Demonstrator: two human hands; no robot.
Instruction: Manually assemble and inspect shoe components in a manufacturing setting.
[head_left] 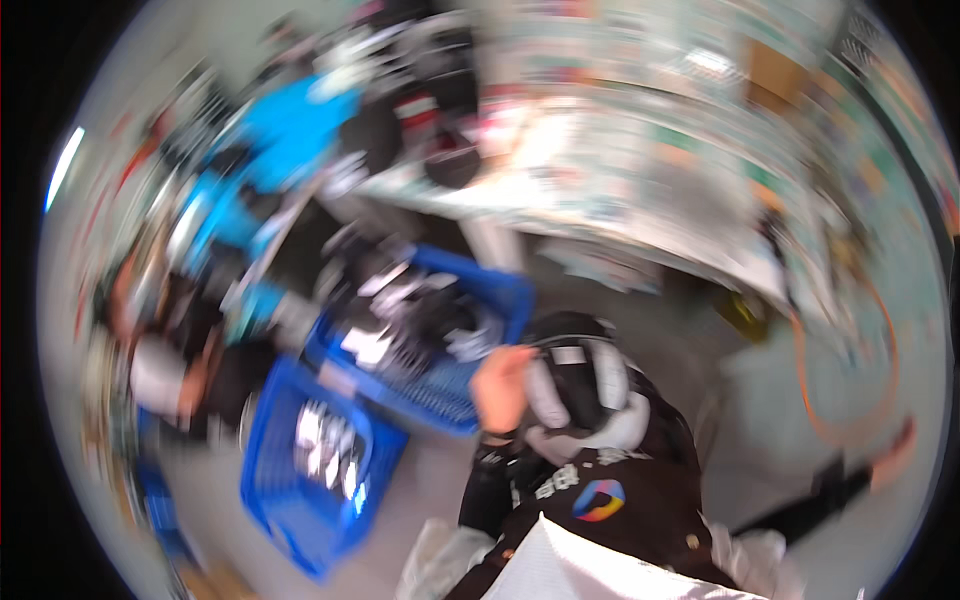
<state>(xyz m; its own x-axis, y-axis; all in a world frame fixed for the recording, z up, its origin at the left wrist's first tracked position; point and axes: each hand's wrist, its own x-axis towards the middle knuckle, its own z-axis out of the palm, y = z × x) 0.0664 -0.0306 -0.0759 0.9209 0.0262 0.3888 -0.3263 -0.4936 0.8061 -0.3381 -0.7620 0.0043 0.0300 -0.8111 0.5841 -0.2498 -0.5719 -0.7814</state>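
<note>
Motion blurs the whole view. My left hand [503, 390] is raised in front of my chest, its curled fingers against the left edge of a black-and-white item [575, 375]. That item is rounded and dark, with pale panels; its exact kind is too smeared to tell. It hangs or rests just over my dark apron [640, 480]. My right hand [893, 455] is stretched far out to the right with its fingers extended, and nothing shows in it.
Two blue plastic baskets [515, 295] [262, 470] on the floor at the left hold dark and white pieces. A worktable [700, 245] spans the back, with dark items at its left. Another person [165, 375] is at far left. An orange hose or cable [805, 390] loops at right.
</note>
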